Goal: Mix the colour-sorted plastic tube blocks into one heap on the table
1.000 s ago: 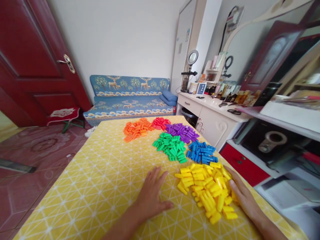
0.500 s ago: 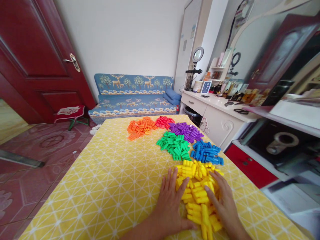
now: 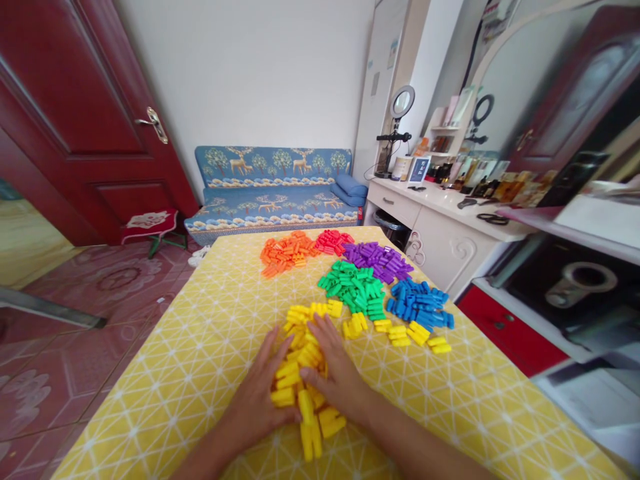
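Pile of yellow pieces (image 3: 306,352) | between left hand (image 3: 254,392) and right hand (image 3: 341,375)

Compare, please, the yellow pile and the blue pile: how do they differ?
The yellow pile lies between the left hand and the right hand; the blue pile lies apart from both. The yellow pile is nearer the camera than the blue pile. Both are heaps of small pieces on the patterned tablecloth.
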Demonstrator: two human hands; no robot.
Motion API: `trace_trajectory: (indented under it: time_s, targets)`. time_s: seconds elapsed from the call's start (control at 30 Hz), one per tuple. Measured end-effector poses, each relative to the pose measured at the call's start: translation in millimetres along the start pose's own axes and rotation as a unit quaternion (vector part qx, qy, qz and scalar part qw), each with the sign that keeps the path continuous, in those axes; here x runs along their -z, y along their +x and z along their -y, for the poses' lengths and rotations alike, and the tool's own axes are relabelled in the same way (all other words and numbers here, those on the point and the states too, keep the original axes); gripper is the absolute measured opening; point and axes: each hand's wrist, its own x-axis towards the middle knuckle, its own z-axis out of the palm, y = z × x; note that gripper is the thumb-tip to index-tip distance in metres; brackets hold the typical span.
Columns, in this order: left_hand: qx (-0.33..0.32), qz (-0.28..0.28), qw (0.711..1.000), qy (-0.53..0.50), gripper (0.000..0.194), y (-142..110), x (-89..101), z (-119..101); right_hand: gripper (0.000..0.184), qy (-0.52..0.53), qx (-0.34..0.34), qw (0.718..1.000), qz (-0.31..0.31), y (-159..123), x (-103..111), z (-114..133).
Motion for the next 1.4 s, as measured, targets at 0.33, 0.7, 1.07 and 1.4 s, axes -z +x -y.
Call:
trace_trajectory:
  time_s: [0.33, 0.7, 1.07, 1.4]
  targets:
    - [0.119, -0.098, 0.986, -0.061, 0.062, 14.5, 20.3, 40.7, 0.064, -0.227, -0.201, 0.906, -0.295, -15.7, 220.4, -169.8]
    - [0.129, -0.122, 0.981, -0.077, 0.052, 62.8, 9.5, 55.6, 0.052, 0.004, -0.156, 0.971, -0.181, -20.3, 103.1, -128.9]
    - [0.130, -0.215, 0.964, -0.092, 0.046, 74.1, 34.1, 62.7, 0.050, 0.025, 0.041, 0.998, -0.048, 84.9, 77.7, -69.9]
    - [0.227, -0.167, 0.959, 0.001, 0.063, 187.7, 41.2, 132.8, 0.055, -0.244, -0.116, 0.962, 0.036, 137.9, 110.0, -162.1]
